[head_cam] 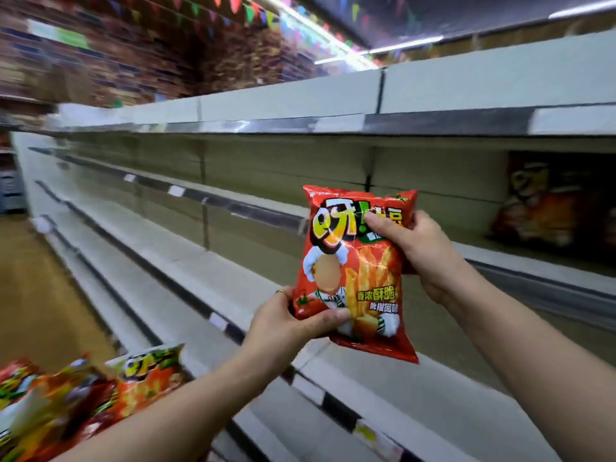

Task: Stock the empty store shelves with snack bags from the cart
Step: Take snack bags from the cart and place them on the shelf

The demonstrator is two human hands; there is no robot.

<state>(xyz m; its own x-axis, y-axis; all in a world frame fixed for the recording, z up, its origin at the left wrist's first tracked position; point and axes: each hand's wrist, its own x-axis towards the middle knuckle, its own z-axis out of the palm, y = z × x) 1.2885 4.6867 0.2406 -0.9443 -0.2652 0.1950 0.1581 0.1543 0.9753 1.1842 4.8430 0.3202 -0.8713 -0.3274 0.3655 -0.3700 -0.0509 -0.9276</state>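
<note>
Only the head view here. Both hands were clamped on one red snack bag (356,271), held upright in the air in front of the shelves (200,278) and not touching any of them.

The left hand (286,325) pinched the bag's lower left corner, with the thumb laid flat across the front and the other fingers tucked behind. There was a thin ring (280,291) on one finger. The right hand (416,248) gripped the upper right edge, thumb pressed on the front near the big yellow lettering and the rest of the fingers curled round the back.

The bag was glossy crinkly foil, puffed like a pillow, with crimped seams top and bottom and fries and a cartoon chef printed on it.

The shelves were pale flat metal boards in long tiers, with dark price strips along the front edges and a few white tags. One similar bag (533,208) stood in the shadow on the shelf to the right, pretty blurred.

At the bottom left was a pile of snack bags (66,401) in the same red and orange shiny packaging, just under the left forearm. It was too smeared to count them.

Coloured pennant flags (246,11) hung overhead.
</note>
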